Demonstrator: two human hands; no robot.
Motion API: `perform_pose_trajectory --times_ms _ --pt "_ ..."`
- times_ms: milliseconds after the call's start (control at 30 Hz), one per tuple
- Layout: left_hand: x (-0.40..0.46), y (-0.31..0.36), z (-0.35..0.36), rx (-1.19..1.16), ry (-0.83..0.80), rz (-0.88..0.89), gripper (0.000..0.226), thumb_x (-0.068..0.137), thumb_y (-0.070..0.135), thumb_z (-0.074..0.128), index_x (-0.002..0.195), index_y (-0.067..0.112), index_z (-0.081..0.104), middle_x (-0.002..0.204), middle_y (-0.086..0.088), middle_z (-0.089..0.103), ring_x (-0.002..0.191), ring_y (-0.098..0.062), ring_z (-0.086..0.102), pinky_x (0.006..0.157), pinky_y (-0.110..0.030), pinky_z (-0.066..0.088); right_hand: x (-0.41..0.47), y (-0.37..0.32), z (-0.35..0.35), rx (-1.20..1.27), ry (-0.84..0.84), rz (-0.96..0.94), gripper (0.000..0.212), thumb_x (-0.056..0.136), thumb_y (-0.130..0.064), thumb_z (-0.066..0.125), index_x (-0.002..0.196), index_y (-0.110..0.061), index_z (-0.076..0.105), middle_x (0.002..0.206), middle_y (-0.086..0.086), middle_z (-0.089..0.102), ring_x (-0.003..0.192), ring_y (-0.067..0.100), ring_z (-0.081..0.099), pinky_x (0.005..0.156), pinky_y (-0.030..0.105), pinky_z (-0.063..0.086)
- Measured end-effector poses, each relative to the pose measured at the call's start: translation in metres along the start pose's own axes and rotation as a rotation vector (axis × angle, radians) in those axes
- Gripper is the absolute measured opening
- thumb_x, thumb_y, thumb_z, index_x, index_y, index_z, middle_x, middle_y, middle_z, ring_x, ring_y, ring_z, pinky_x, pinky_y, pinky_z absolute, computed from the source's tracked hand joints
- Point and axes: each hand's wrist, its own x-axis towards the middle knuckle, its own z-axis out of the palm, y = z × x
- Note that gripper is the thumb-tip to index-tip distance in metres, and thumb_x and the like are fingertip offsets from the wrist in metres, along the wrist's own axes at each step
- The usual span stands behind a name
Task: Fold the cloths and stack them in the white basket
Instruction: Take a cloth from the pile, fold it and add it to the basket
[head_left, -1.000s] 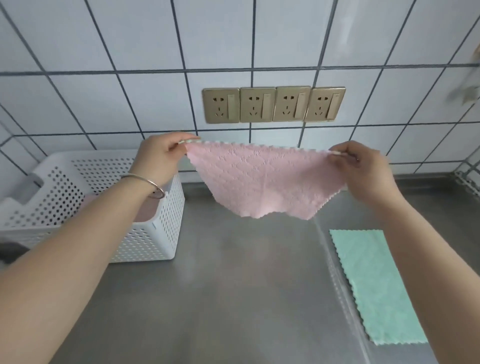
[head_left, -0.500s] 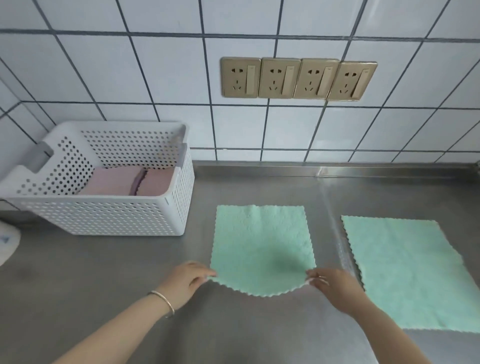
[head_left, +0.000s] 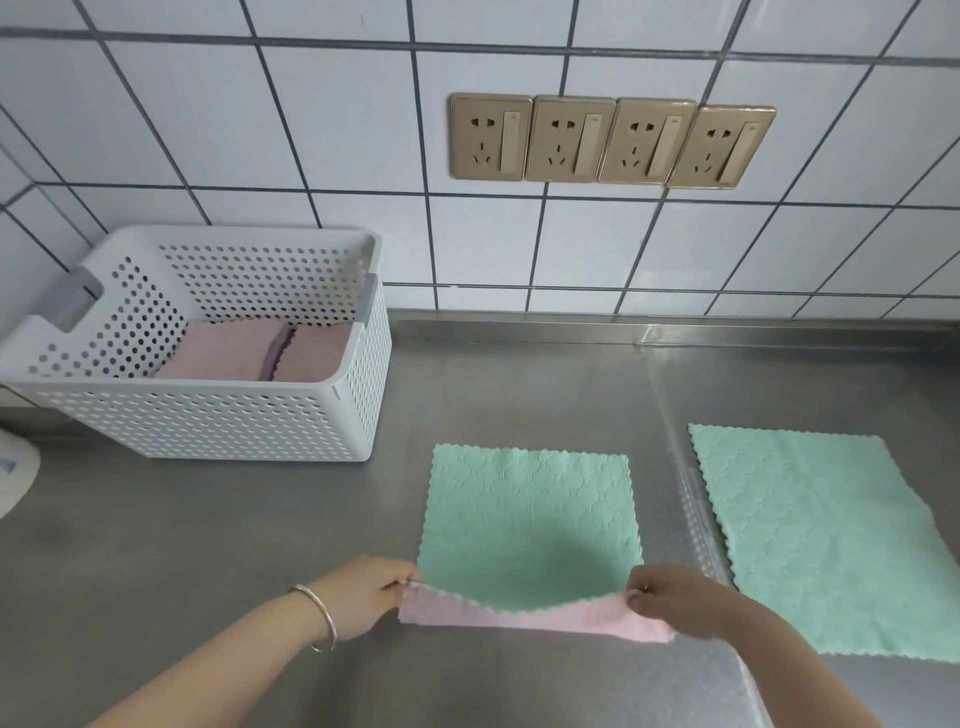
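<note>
A square cloth (head_left: 524, 514), green on top and pink underneath, lies on the steel counter in front of me. My left hand (head_left: 371, 592) pinches its near left corner. Its near right corner is pinched by my right hand (head_left: 670, 597). The near edge is lifted and turned up, so a pink strip (head_left: 519, 618) shows below the green. A second green cloth (head_left: 826, 535) lies flat to the right. The white perforated basket (head_left: 218, 421) stands at the back left and holds folded pink cloths (head_left: 234, 351).
A tiled wall with a row of gold sockets (head_left: 608, 140) rises behind the steel counter (head_left: 182, 545). A white object (head_left: 13, 478) pokes in at the left edge. A raised ridge (head_left: 685, 499) runs down the counter between the two green cloths.
A second ago both hands held the cloth stretched in the air, pink side facing me. Since then it was laid flat green side up, and now its near edge is lifted, showing pink.
</note>
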Motion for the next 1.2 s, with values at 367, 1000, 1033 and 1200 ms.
perform_pose_trajectory --times_ms 367,1000,1033,1200 --pt "0.035 0.011 -0.011 -0.498 0.151 -0.152 0.034 0.095 0.013 0.046 0.063 0.024 0.044 0.054 0.016 0.046 0.054 0.003 0.040 0.056 -0.012 0.031 0.029 -0.005 -0.020 0.320 0.068 0.048 0.028 0.092 -0.025 0.054 0.067 -0.017 0.043 0.063 -0.005 0.041 0.056 0.009 0.035 0.055 0.020 0.028" --pt "0.109 0.006 -0.008 -0.530 0.507 -0.442 0.027 0.096 0.023 0.041 0.107 0.004 0.058 0.117 -0.012 0.062 0.105 -0.029 0.056 0.086 -0.032 0.040 0.092 -0.013 -0.039 0.359 0.387 0.154 0.019 0.092 -0.024 0.044 0.074 -0.020 0.050 0.073 0.001 0.054 0.067 0.016 0.048 0.055 0.024 0.035" --pt "0.112 0.006 -0.008 -0.535 0.516 -0.443 0.027 0.096 0.022 0.042 0.109 0.004 0.058 0.118 -0.012 0.062 0.106 -0.029 0.056 0.086 -0.031 0.039 0.092 -0.012 -0.040 0.364 0.397 0.152 0.018 0.092 -0.024 0.044 0.076 -0.020 0.051 0.074 0.001 0.055 0.069 0.017 0.049 0.055 0.023 0.035" --pt "0.117 0.007 -0.009 -0.482 0.528 -0.448 0.025 0.096 0.025 0.042 0.098 0.005 0.057 0.105 -0.015 0.064 0.091 -0.029 0.056 0.074 -0.029 0.036 0.097 -0.008 -0.042 0.349 0.389 0.143 0.015 0.092 -0.026 0.045 0.080 -0.021 0.051 0.074 -0.001 0.055 0.075 0.020 0.052 0.057 0.022 0.036"
